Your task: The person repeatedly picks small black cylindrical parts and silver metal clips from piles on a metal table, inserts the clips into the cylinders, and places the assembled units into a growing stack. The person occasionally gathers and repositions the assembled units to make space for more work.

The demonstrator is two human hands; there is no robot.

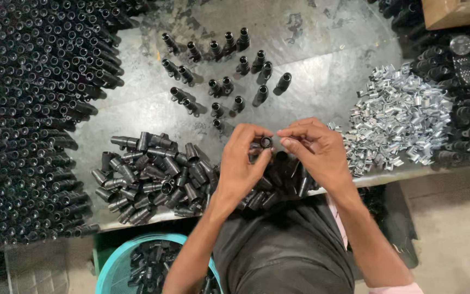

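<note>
My left hand (241, 163) holds a small black plastic tube (266, 142) upright between thumb and fingers, its round open end facing up. My right hand (314, 148) is right beside it, fingertips pinched together at the tube's mouth; whether they hold a small metal piece is too small to tell. Both hands hover over a loose heap of black tubes (153, 177) at the front of a grey metal table (311, 71). A pile of shiny silver metal clips (398, 117) lies just right of my right hand.
Several black tubes stand upright (224, 71) in the table's middle. Dense rows of standing black tubes (28, 109) fill the left side. More black parts (463, 92) and a cardboard box (458, 11) are at the right. A teal bucket (137, 242) with tubes sits below.
</note>
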